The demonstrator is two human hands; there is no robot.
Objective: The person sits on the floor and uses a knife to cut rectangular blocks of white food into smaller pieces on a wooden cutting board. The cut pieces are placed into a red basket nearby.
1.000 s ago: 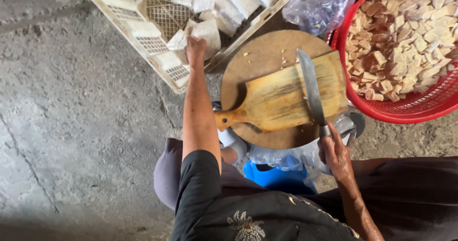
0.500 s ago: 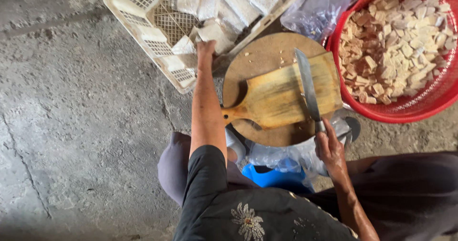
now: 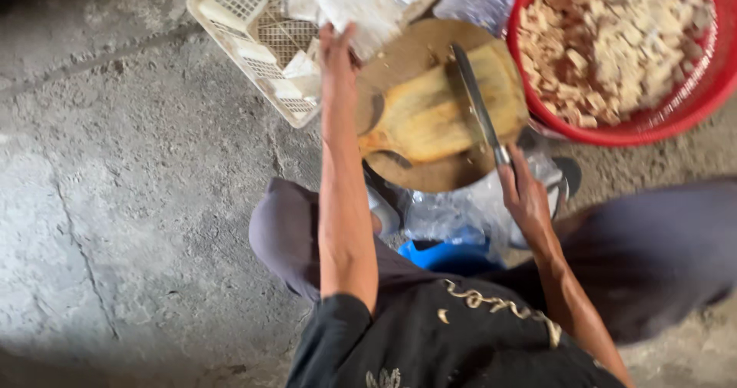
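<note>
Black short-sleeved shirt (image 3: 430, 334) with pale gold print, grey-purple trousers (image 3: 660, 250), bare forearms, both hands unadorned.

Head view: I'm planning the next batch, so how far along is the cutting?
Done: the red basin holds many cut pale pieces. In hand: the left hand reaches a white block in the cream crate; the right hand holds the knife over the bare cutting board. Left: more blocks remain in the crate.

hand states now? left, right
Left hand: reaching into the cream plastic lattice crate, on a pale flat block; grip unclear.
Right hand: closed on the long steel knife.
</note>
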